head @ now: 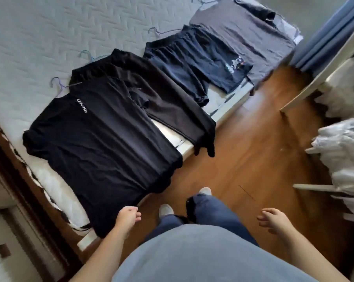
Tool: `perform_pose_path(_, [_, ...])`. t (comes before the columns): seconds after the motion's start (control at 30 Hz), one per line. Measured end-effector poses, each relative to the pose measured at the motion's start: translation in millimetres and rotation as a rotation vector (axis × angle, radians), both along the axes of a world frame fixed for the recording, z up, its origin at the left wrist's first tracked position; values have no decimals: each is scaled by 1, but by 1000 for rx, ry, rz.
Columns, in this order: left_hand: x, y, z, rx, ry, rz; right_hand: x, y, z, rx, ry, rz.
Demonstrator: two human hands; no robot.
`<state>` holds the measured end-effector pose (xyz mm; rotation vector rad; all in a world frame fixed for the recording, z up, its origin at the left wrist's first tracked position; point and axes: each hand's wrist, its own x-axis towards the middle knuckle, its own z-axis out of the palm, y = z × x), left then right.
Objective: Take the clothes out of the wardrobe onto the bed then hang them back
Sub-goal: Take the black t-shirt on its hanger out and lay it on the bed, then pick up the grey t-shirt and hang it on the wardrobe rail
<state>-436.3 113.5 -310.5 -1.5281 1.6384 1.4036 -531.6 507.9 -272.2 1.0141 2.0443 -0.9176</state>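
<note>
Loosely curled and holding nothing, the left hand (129, 216) hangs right at the lower hem of the black T-shirt (98, 143); whether its fingertips touch the cloth cannot be told. The right hand (274, 219) is also slack, fingers half bent and apart, empty, over the wooden floor (243, 149) and well away from any garment.

The black T-shirt lies flat on the near edge of the bed (29, 27), with white lettering by its collar and its hem draped over the mattress side towards the left hand. A thin blue hanger hook (57, 84) sticks out at its neck. Beyond it, each further from the hands, lie black trousers (162, 92) with legs hanging off the edge, then navy shorts (192, 60) with a pale print, then a grey shirt (243, 31) at the far end. Hanger hooks show above these too.

Below, the person's jeans (212, 212) and white shoes (166, 209) stand on the floor beside the bed. Blurred white fabric (343, 151) hangs at the right.
</note>
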Motion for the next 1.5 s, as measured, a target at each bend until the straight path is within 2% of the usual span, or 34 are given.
perform_pose_path(0.17, [-44,23,0,-80,-36,-418,44,44,-9,-13,-17,-268])
perform_pose_path(0.3, [-98,69,3,-86,-54,-460,50,74,-19,-46,-2,-425])
perform_pose_path(0.4, [-157,127,6,-42,-107,-476,39,111,-27,-62,4,-464])
perform_pose_path(0.63, [-270,266,18,-60,93,-808,2,229,-31,-40,-58,-456])
perform_pose_path(0.8, [-329,302,14,-124,99,-872,-47,283,-28,-27,-134,-437])
perform_pose_path(0.97, [-385,312,-1,-98,-21,-643,-159,312,-36,-51,-128,-375])
perform_pose_path(1.17, [-503,325,-9,12,-142,-368,-350,334,-32,-72,-17,-211])
perform_pose_path(1.27, [-580,345,-1,-6,-92,-378,-444,339,-24,-67,27,-147])
perform_pose_path(1.37, [-660,368,10,-26,21,-457,-533,342,-19,-105,153,-165])
perform_pose_path(1.5, [-735,405,23,-13,101,-485,-618,347,-8,-127,220,-113])
